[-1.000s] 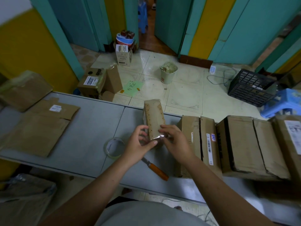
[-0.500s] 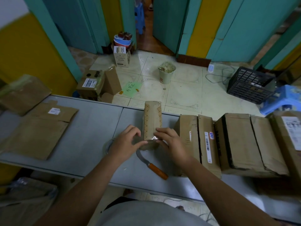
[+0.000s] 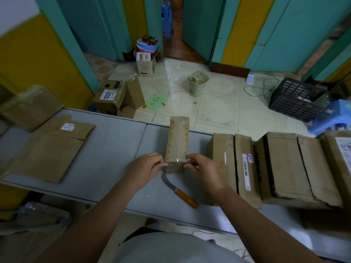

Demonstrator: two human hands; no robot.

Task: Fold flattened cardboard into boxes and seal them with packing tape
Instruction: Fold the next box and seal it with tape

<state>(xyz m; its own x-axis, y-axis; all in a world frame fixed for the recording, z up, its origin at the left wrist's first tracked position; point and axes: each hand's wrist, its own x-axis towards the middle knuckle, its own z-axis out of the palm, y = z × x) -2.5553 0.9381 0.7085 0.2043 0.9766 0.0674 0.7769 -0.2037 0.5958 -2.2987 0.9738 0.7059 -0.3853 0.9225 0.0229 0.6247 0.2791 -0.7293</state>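
Box (image 3: 177,141), narrow, patterned, tape-glossed, gripped by left hand (image 3: 144,168) and right hand (image 3: 204,171) fingers (image 3: 192,158).

Bare grey tabletop (image 3: 114,145) lies open at centre-left of the frame, between the flattened cardboard (image 3: 49,152) at left and the narrow box (image 3: 177,141) at centre. Right of that box only a slim gap remains before the row of cartons (image 3: 281,164). A curved knife (image 3: 178,188) lies on the table at lower centre, just below the narrow box.

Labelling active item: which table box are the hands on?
The narrow patterned box: left hand and right hand grip its near end. Larger boxes sit to its right.
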